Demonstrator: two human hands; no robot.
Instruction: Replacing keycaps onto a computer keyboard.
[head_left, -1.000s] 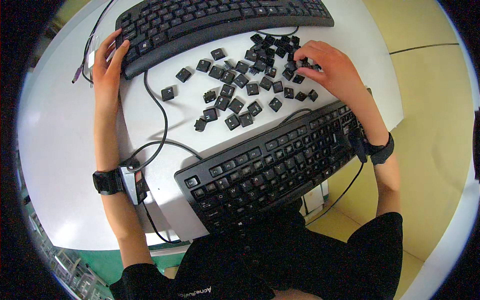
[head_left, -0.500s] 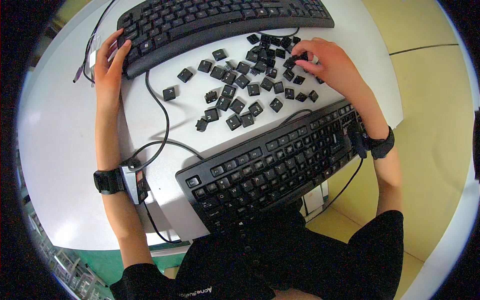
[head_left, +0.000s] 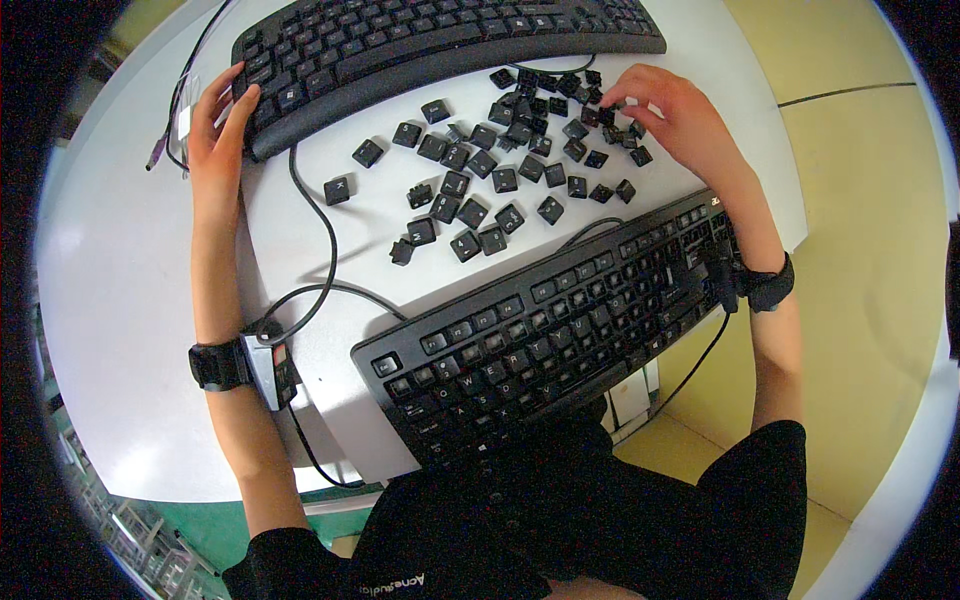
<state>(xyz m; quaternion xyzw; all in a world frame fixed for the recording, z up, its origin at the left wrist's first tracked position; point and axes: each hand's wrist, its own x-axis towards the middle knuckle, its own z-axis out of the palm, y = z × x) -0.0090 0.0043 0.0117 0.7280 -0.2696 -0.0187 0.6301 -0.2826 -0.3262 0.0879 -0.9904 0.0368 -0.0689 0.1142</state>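
My left hand (head_left: pixel 216 125) grips the left end of the far black keyboard (head_left: pixel 380 65), with thumb and fingertips against its edge and corner. Many loose black keycaps (head_left: pixel 480 163) lie scattered on the white table between two keyboards, packed most densely at the upper right of the spread. Over that right side hovers my right hand (head_left: pixel 672 112). Its thumb and index finger are parted, and nothing shows held between them. A dark keycap (head_left: pixel 606 117) lies just under the fingertips. Some keycaps show their printed tops, others lie on their sides or upside down.
A second black keyboard (head_left: pixel 500 335) lies slanted at the near table edge, close to my body. Black cables (head_left: pixel 325 220) loop over the white table (head_left: pixel 130 300). Straps with small devices sit on both wrists. Yellowish floor (head_left: pixel 860 250) lies beyond the table's right edge.
My right hand has moved slightly right and opened, letting go of the dark keycaps it was touching, which now lie on the table. The left hand stays on the far keyboard.
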